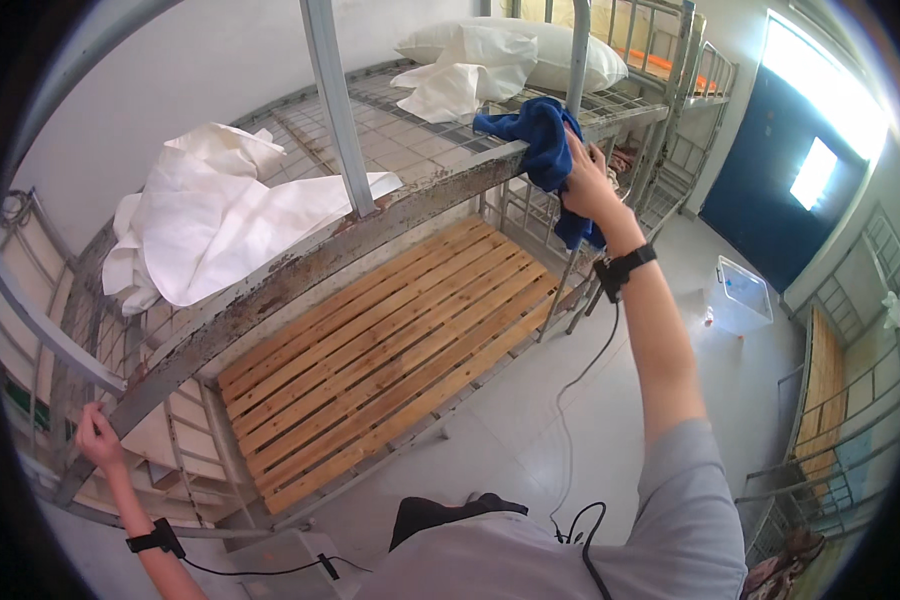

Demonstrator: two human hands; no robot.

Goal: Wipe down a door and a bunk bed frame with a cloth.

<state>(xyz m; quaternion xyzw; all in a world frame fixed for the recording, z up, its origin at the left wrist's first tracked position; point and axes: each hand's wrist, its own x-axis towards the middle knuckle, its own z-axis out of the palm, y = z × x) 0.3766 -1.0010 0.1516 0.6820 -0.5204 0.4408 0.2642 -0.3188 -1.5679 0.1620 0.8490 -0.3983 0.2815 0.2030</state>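
My right hand (587, 182) is stretched far out with fingers closed over a blue cloth (542, 135). The cloth is pressed on the side rail of an upper metal bunk (270, 262), beside an upright bar. Part of it hangs below the rail. At the near left end of the same bunk, my left hand (98, 437) is curled round the frame's edge. Rust and flaked paint mark the side rail. On the bunk's wire mesh lie a crumpled white sheet (225, 225), another white cloth (460, 80) and a white pillow (580, 62).
Below sits a lower bunk of wooden slats (390, 360). A grey guard bar (335, 100) rises from the upper rail. A clear plastic box (742, 297) stands on the floor near a blue door (785, 160). Another bunk (820, 410) is at right. A cable (562, 410) trails from my right wristband.
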